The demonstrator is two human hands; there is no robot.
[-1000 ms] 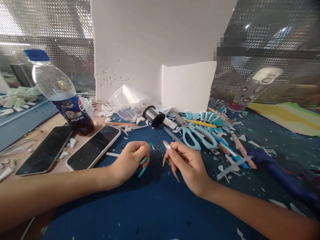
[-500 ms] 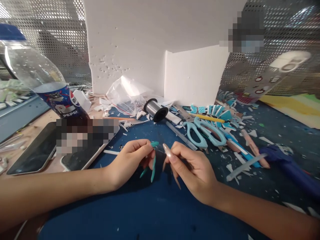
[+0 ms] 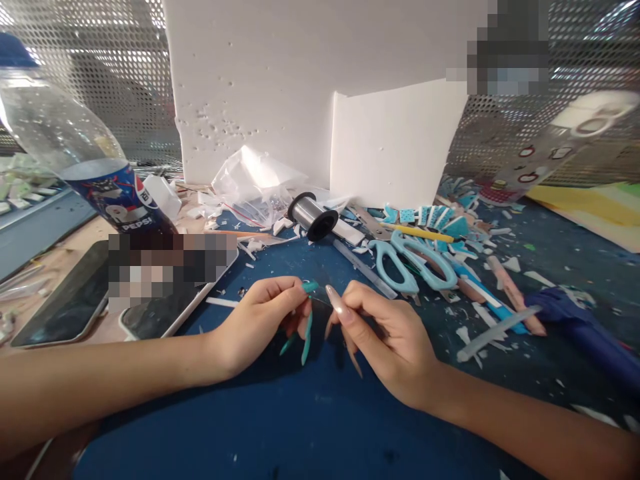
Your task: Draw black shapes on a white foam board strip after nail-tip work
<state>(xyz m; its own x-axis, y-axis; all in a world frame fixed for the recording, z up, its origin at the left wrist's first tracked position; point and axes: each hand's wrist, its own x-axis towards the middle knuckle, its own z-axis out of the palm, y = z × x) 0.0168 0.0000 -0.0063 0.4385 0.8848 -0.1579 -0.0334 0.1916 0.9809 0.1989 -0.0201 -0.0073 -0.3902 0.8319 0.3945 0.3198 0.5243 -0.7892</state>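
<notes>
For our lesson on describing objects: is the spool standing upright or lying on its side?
The spool lies on its side: its black end discs face sideways, with the silvery winding between them.

Shiny, metallic-looking thread (image 3: 307, 215) on a black plastic spool (image 3: 325, 226), smooth plastic scissor handles (image 3: 407, 287).

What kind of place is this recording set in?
Probably a craft or model-making workspace, though the room itself can't be pinned down. A spool of thin grey strand, blue-handled scissors and scattered white offcuts on the work surface point that way.
</notes>
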